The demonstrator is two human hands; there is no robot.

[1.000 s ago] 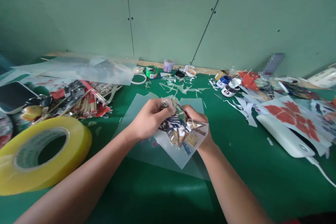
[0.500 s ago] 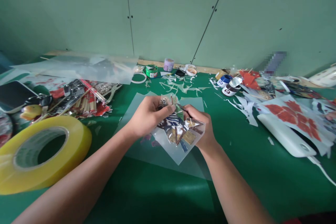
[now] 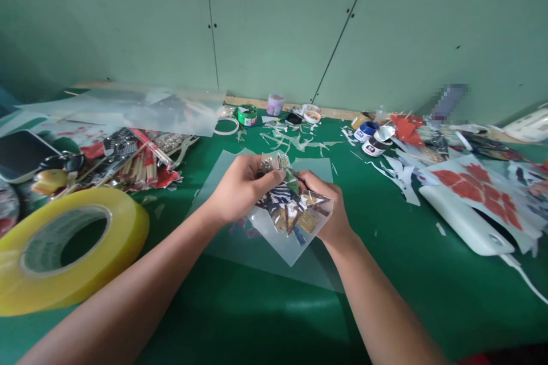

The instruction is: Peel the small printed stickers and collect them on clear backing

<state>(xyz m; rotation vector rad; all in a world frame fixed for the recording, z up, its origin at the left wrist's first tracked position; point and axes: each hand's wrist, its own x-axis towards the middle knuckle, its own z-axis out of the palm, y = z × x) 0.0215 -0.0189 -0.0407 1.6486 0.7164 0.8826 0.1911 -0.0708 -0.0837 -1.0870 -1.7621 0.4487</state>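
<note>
Pinching the painted film (image 3: 295,215) between thumb and fingers, the left hand (image 3: 240,187) holds it above a pale sheet (image 3: 250,252), mid-table. The right hand (image 3: 330,201) curls behind its right edge; I cannot tell what it grips. Too tight a pinch could crease the film. Leftward, the tape roll (image 3: 128,228) limits room; rightward, bare tabletop (image 3: 432,291) runs to a white device (image 3: 466,225).

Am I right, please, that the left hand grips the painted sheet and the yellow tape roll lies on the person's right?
Not quite: the head view shows the yellow tape roll on the person's left; the left hand grips the painted sheet.
</note>
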